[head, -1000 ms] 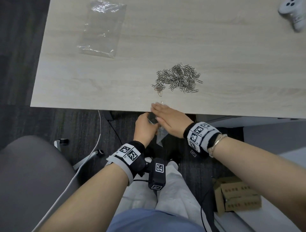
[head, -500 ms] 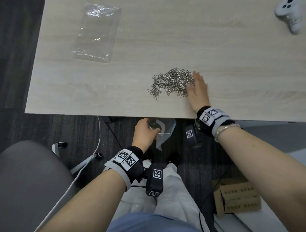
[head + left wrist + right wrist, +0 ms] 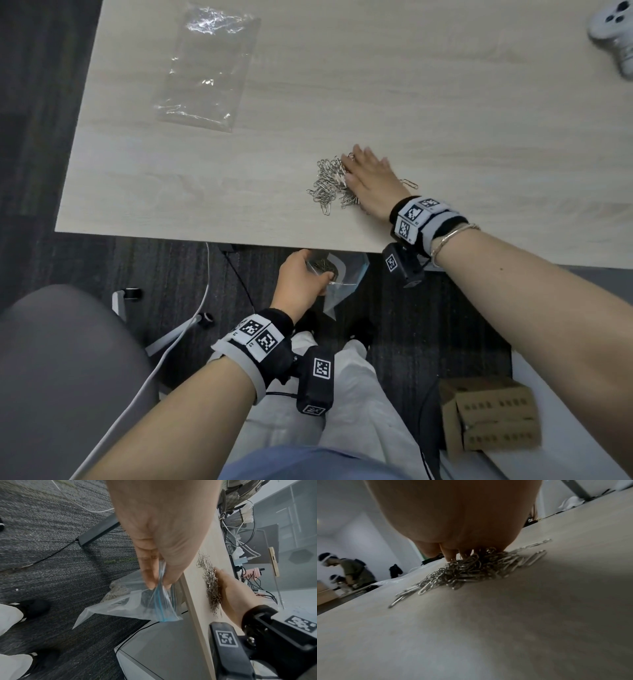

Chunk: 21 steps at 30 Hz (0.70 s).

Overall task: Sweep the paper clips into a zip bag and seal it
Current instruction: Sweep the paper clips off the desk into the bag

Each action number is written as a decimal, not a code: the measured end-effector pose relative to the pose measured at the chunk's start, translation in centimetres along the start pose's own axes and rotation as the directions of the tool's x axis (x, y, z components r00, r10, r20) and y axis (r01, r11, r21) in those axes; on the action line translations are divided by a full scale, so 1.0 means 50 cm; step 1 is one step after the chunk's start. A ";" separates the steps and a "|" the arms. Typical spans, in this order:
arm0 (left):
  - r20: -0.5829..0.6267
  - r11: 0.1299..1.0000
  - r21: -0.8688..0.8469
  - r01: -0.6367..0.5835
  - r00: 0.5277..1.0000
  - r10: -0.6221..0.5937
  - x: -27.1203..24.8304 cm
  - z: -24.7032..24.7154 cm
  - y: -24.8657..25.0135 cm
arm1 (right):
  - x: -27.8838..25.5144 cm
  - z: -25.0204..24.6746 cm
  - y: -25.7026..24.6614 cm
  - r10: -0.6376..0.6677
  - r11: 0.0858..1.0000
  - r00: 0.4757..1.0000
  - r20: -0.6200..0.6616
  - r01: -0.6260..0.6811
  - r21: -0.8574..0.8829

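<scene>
A heap of silver paper clips (image 3: 329,185) (image 3: 464,570) (image 3: 211,582) lies on the light wooden table (image 3: 342,102) near its front edge. My right hand (image 3: 371,180) lies flat on the table with straight fingers against the heap's right side. One stray clip (image 3: 409,183) sits just right of that hand. Below the table edge my left hand (image 3: 301,281) (image 3: 157,585) pinches the blue-striped rim of a clear zip bag (image 3: 137,601) (image 3: 342,281). Some clips lie inside the bag.
A second clear plastic bag (image 3: 205,65) lies flat at the table's back left. A white controller (image 3: 613,31) sits at the back right corner. Under the table are dark carpet, cables, a cardboard box (image 3: 489,418) and a grey chair (image 3: 61,377).
My right hand left the bag at the table edge, reached past the heap and now pushes it leftward and toward me. The left hand keeps holding the bag below the edge.
</scene>
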<state>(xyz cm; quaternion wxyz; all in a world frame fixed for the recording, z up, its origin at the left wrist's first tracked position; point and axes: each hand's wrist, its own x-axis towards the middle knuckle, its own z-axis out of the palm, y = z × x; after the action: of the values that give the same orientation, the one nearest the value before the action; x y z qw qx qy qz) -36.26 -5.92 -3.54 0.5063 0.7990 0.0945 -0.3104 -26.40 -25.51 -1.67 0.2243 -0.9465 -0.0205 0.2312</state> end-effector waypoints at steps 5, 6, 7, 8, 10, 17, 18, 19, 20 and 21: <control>0.000 1.000 0.001 -0.005 1.000 0.005 0.002 0.007 -0.001 | -0.035 0.030 -0.016 -0.082 0.996 0.996 0.045 0.083 -0.015; -0.002 1.000 0.010 -0.005 1.000 0.005 0.002 0.008 -0.002 | -0.038 0.032 -0.018 -0.081 0.997 0.996 0.027 0.081 -0.003; -0.002 1.000 0.017 -0.008 1.000 0.008 0.003 0.008 -0.003 | -0.038 0.031 -0.020 -0.075 0.997 0.997 0.000 0.075 0.014; -0.002 1.000 0.020 -0.008 1.000 0.008 0.003 0.007 -0.004 | -0.034 0.028 -0.024 -0.069 0.997 0.997 -0.025 0.070 0.034; 0.001 1.000 0.020 -0.013 1.000 0.013 0.002 0.007 -0.005 | -0.017 0.018 -0.038 -0.060 0.996 0.998 -0.034 0.062 0.069; -0.017 0.998 0.060 -0.001 1.000 0.002 0.008 -0.003 -0.004 | 0.052 0.002 -0.106 -0.098 0.990 0.986 0.133 0.110 -0.084; -0.017 0.998 0.068 0.001 1.000 0.000 0.008 -0.004 -0.004 | 0.044 0.004 -0.110 -0.111 0.983 0.981 0.157 0.131 -0.126; -0.016 0.997 0.073 0.000 1.000 0.001 0.009 -0.002 -0.008 | 0.032 0.008 -0.111 -0.123 0.976 0.976 0.179 0.152 -0.156; -0.015 0.997 0.073 -0.002 1.000 0.003 0.010 0.000 -0.012 | 0.017 0.013 -0.109 -0.135 0.970 0.971 0.197 0.171 -0.175; -0.014 0.997 0.075 -0.007 1.000 0.008 0.010 0.004 -0.016 | 0.003 0.018 -0.107 -0.149 0.962 0.967 0.209 0.190 -0.194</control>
<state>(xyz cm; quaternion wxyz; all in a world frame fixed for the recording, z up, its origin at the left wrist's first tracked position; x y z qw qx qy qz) -36.29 -5.78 -4.49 0.4765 0.8199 0.0835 -0.3061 -26.34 -20.31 -0.12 0.1379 -0.9329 -0.1479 0.2981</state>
